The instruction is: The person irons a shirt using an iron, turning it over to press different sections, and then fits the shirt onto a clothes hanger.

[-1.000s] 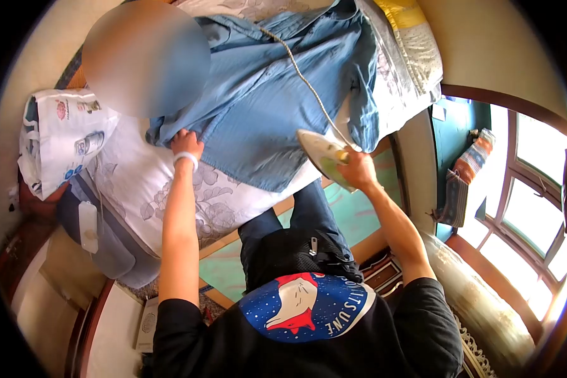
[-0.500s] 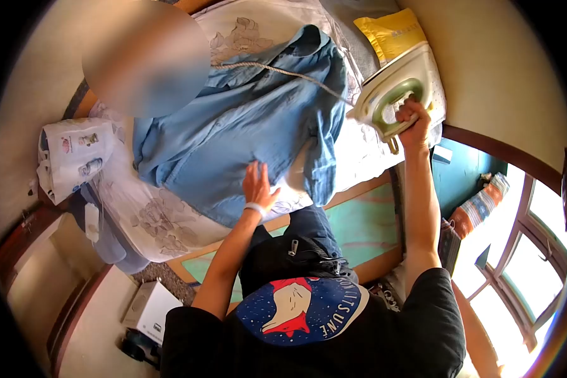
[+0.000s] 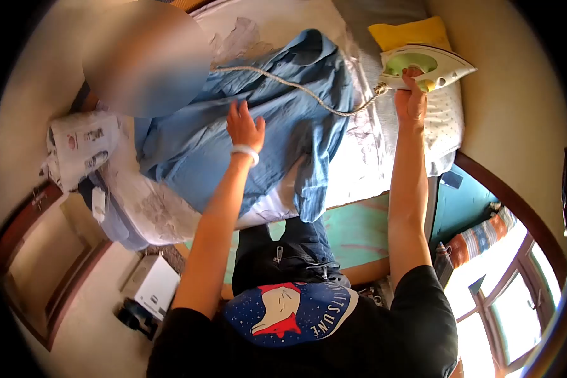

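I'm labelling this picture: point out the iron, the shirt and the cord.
Iron (image 3: 446,67), head view: pale body, beside the handle.
Shirt (image 3: 285,131), head view: middle of its blue body.
Cord (image 3: 303,93), head view: middle stretch, crossing over the shirt.

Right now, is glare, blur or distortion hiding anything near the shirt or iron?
Head view: a round blur at upper left meets the shirt, masking whatever lies beneath; head view: window panes glare white at lower right, well clear of the iron, whose outline reads clearly; head view: wide-angle distortion bows the room's edges.
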Action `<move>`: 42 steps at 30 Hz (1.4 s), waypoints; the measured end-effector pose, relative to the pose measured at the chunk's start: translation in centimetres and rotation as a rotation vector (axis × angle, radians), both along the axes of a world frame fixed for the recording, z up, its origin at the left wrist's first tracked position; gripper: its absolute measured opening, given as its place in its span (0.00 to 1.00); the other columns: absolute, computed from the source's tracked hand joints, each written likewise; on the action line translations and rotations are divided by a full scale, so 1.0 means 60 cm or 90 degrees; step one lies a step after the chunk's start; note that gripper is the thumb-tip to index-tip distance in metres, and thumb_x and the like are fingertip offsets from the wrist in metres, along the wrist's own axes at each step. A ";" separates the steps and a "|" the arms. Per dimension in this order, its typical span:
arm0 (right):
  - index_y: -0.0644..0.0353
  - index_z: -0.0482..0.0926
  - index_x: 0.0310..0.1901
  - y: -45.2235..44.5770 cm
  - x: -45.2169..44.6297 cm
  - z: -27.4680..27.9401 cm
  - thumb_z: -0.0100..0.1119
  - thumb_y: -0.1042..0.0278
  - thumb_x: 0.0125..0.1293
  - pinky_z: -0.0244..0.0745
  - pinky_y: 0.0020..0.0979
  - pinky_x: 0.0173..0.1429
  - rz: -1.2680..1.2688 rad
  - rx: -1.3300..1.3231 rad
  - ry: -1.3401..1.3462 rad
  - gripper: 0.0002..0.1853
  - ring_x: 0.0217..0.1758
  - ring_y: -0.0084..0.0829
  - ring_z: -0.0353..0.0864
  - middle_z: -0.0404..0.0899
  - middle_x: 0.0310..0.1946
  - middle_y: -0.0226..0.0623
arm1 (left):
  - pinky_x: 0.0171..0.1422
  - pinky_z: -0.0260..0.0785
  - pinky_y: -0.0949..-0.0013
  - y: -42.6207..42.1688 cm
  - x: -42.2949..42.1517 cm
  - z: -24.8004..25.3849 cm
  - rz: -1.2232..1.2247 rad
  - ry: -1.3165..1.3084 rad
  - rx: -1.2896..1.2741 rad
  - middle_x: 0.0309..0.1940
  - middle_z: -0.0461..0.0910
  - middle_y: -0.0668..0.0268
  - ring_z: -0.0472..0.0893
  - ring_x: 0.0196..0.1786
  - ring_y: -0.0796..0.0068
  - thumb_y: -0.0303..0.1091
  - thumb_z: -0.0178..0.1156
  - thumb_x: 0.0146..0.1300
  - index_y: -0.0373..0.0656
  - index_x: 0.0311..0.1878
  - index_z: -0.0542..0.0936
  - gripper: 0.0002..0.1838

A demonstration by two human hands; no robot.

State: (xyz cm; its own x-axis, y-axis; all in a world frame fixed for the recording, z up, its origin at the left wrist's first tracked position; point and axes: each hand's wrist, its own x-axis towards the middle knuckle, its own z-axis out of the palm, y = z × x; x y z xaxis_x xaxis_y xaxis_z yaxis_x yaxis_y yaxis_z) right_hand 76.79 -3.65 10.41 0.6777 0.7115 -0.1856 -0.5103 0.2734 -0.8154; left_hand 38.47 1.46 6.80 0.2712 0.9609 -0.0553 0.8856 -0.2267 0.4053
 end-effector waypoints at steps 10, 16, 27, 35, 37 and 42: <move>0.62 0.77 0.44 -0.050 -0.107 -0.032 0.66 0.73 0.52 0.70 0.29 0.44 0.144 -0.323 -0.355 0.16 0.39 0.25 0.72 0.76 0.37 0.30 | 0.63 0.62 0.50 0.160 0.017 -0.021 0.014 0.234 -0.015 0.64 0.61 0.56 0.62 0.65 0.50 0.39 0.65 0.53 0.45 0.58 0.68 0.29; 0.65 0.75 0.47 -0.061 -0.102 0.026 0.63 0.64 0.57 0.62 0.33 0.57 0.106 -0.285 -0.242 0.19 0.46 0.30 0.71 0.76 0.42 0.36 | 0.60 0.64 0.53 0.192 -0.023 -0.014 -0.124 0.162 0.063 0.55 0.71 0.54 0.67 0.58 0.49 0.30 0.62 0.55 0.42 0.49 0.75 0.17; 0.69 0.75 0.50 -0.057 -0.107 0.029 0.64 0.71 0.53 0.69 0.30 0.52 0.042 -0.354 -0.264 0.22 0.44 0.30 0.75 0.78 0.42 0.41 | 0.44 0.71 0.51 0.052 -0.122 0.165 -0.205 0.200 -0.249 0.32 0.80 0.47 0.79 0.38 0.45 0.45 0.54 0.61 0.36 0.50 0.76 0.22; 0.64 0.73 0.52 -0.049 -0.081 -0.002 0.67 0.72 0.52 0.66 0.32 0.59 0.023 -0.396 -0.256 0.24 0.49 0.31 0.75 0.78 0.45 0.38 | 0.40 0.66 0.54 -0.056 -0.225 0.290 -0.141 0.156 -0.113 0.30 0.75 0.54 0.74 0.36 0.51 0.41 0.55 0.64 0.39 0.41 0.79 0.14; 0.64 0.73 0.52 -0.048 -0.078 -0.005 0.68 0.71 0.52 0.67 0.31 0.57 0.034 -0.381 -0.247 0.24 0.47 0.30 0.75 0.78 0.45 0.37 | 0.41 0.65 0.54 -0.077 -0.248 0.331 -0.131 0.200 -0.083 0.30 0.75 0.54 0.74 0.37 0.52 0.41 0.55 0.64 0.39 0.42 0.80 0.14; 0.62 0.76 0.49 -0.033 -0.053 -0.014 0.67 0.68 0.52 0.68 0.31 0.51 0.066 -0.459 -0.299 0.21 0.42 0.28 0.75 0.78 0.40 0.32 | 0.45 0.65 0.56 -0.123 -0.307 0.450 -0.033 0.231 -0.103 0.33 0.74 0.56 0.73 0.40 0.54 0.37 0.56 0.63 0.39 0.43 0.80 0.12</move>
